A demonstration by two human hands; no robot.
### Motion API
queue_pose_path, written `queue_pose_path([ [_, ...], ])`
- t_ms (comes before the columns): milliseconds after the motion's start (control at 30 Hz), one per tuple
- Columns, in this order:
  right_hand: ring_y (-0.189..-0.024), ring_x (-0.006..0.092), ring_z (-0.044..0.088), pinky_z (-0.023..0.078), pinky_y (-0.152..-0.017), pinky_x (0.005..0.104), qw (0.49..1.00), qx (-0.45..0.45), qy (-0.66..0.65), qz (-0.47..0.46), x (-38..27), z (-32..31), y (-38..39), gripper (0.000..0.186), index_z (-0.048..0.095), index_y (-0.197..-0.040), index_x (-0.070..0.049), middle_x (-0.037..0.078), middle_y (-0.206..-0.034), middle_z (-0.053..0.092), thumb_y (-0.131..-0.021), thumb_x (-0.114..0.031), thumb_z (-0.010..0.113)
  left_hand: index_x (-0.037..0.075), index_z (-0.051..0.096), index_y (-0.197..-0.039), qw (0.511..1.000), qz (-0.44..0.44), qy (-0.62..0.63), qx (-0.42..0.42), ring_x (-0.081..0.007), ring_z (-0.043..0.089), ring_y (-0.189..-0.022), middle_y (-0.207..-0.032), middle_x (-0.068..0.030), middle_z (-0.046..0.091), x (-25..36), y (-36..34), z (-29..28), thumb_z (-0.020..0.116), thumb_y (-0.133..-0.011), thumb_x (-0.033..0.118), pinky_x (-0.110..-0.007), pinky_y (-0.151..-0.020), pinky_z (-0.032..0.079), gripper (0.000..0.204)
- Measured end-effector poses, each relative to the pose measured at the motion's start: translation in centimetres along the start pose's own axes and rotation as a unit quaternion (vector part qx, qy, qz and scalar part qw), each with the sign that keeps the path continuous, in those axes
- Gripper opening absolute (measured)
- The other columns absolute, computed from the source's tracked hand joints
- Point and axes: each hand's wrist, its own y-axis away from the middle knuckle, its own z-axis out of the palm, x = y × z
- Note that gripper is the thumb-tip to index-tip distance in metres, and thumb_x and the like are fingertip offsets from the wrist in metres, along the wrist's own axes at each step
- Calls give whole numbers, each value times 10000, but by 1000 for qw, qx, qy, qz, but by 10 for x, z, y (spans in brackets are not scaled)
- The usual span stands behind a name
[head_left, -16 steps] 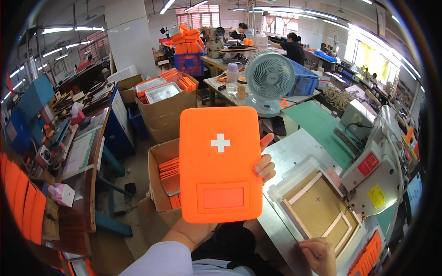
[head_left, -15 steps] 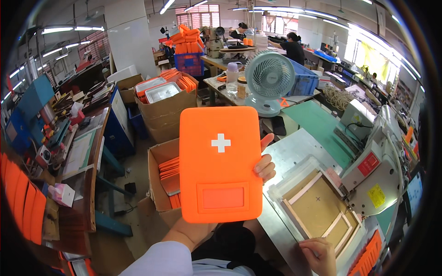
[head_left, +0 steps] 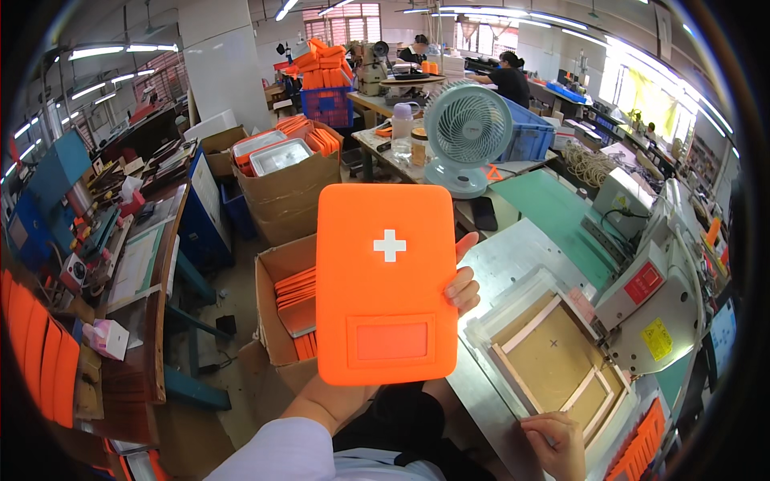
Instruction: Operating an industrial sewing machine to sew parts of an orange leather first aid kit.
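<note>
My left hand holds up a flat orange panel with rounded corners, a white cross and a rectangular window patch. It grips the panel from behind, and its fingertips show at the right edge. The panel is upright, in front of me, above my lap. My right hand rests low on the metal work table, at the near corner of a tan framed jig. Nothing shows in that hand.
A grey sewing machine head stands right of the jig. An open cardboard box of orange pieces sits on the floor at left. A white fan, a blue crate and bottles stand behind. Benches line the left; people work far back.
</note>
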Motion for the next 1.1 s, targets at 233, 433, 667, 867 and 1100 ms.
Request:
queue_pose_path([
  [233, -951, 349, 675, 516, -861, 394, 1000, -7, -1, 4, 0, -1, -1, 129, 711, -1001, 9, 178, -1009, 718, -887, 3, 650, 146, 374, -1548, 998, 1, 32, 47, -168, 515, -746, -754, -18, 545, -4, 2, 7, 398, -946, 710, -307, -779, 368, 825],
  [433, -940, 354, 676, 518, -855, 394, 1000, -4, 1, 2, -2, -1, -4, 125, 711, -993, 11, 179, -995, 719, -881, 7, 655, 118, 407, -1526, 997, 13, 25, 71, -176, 506, -730, -725, -24, 529, -4, 6, 6, 393, -950, 704, -305, -772, 367, 823],
  [667, -939, 357, 675, 518, -853, 395, 1000, 7, -11, 12, -3, -5, 0, 135, 712, -998, 7, 177, -993, 720, -874, 14, 660, -14, 411, -1482, 957, 134, 8, 256, -202, 506, -763, -820, -93, 558, 52, 17, 81, 538, -987, 447, -358, -786, 445, 689],
  [867, -973, 352, 667, 519, -859, 393, 1000, -1, -14, 17, -8, -3, -3, 149, 721, -1000, -2, 168, -1021, 721, -860, 14, 672, -26, 520, -1344, 571, 232, -491, 616, -205, 604, -719, -923, -110, 641, 209, 176, 20, 533, -991, 226, -340, -674, 520, 434],
  [1100, -975, 351, 668, 518, -873, 390, 999, -1, 7, 34, -8, -5, -7, 147, 722, -994, 3, 161, -1032, 724, -854, 13, 677, -15, 566, -1143, 214, 29, -608, 764, -344, 689, -938, -1029, -216, 696, 177, 267, -39, 661, -863, 149, -434, -838, 538, 338],
])
